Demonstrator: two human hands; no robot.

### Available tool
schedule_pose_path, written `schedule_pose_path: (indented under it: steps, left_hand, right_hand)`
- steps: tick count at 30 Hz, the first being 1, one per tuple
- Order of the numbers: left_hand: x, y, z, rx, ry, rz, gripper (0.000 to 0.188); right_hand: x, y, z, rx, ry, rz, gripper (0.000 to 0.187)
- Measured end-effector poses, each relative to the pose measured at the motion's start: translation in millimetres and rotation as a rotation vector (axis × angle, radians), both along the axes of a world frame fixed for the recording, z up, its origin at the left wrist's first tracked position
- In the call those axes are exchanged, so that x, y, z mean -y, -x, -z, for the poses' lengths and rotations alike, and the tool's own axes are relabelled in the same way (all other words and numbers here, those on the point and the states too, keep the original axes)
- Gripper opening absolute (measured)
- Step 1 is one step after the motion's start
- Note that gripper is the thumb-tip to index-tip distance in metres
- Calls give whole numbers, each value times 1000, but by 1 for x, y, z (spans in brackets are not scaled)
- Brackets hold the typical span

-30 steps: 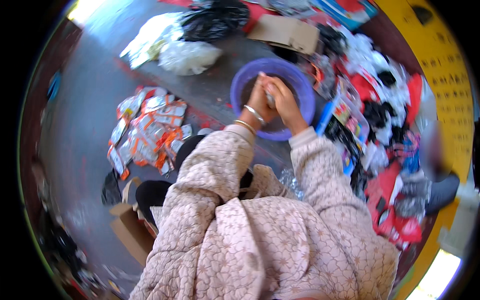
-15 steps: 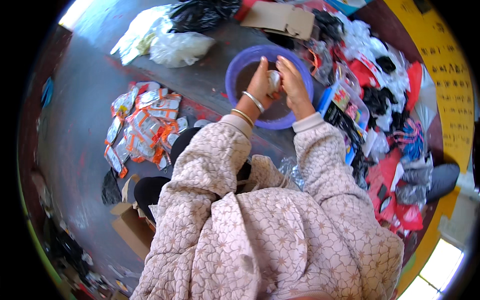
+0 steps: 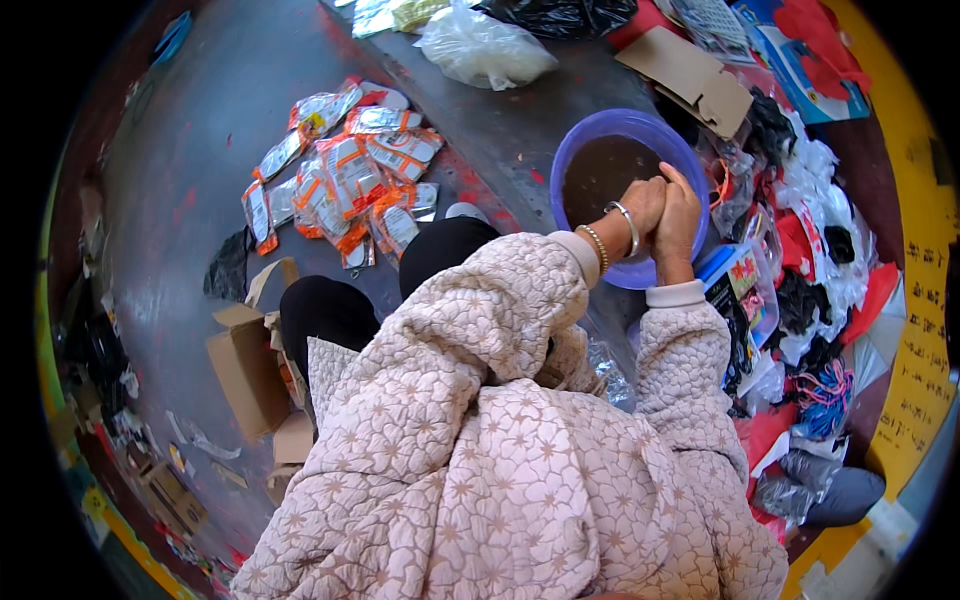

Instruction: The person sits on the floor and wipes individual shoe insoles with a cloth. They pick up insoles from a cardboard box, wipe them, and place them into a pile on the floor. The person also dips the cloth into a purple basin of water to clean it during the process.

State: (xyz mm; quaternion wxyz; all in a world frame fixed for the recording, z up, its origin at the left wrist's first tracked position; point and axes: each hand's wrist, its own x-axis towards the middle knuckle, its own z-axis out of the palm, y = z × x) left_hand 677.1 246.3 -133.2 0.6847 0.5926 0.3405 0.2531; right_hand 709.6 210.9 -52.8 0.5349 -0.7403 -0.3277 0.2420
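Over the right side of a purple basin (image 3: 557,165) of murky brown water (image 3: 607,178), my two hands are pressed together. My left hand (image 3: 643,207), with a silver bangle and a gold one at the wrist, is closed against the palm of my right hand (image 3: 679,220). The right fingers are bent around it, with at least one fingertip reaching up past it. Whatever lies between the palms is hidden now; half a second ago a small whitish lump showed there.
Left of the basin lies a pile of orange-and-clear packets (image 3: 350,172) with pale flat pieces inside. A white plastic bag (image 3: 482,48) and flat cardboard (image 3: 688,78) lie beyond. Plastic bags and red scraps (image 3: 800,240) crowd the right. An opened cardboard box (image 3: 246,368) stands by my knee.
My hands have come tightly together, covering the whitish lump, and shifted from the basin's middle to its right side. The view has turned, so the basin appears farther right.
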Motion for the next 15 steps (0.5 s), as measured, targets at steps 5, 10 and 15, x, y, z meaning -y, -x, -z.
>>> schedule_pose_path:
  steps: [5, 10, 15]
  left_hand:
    - [2, 15, -60, 242, 797, -121, 28]
    - [-2, 8, -45, 381, 876, -85, 18]
    - [-4, 9, -34, 491, 900, -57, 20]
  right_hand:
    - [0, -8, 1, -34, 79, 17, 29]
    - [-6, -12, 4, 273, 89, -12, 29]
    - [-7, -14, 14, 240, 86, 0, 28]
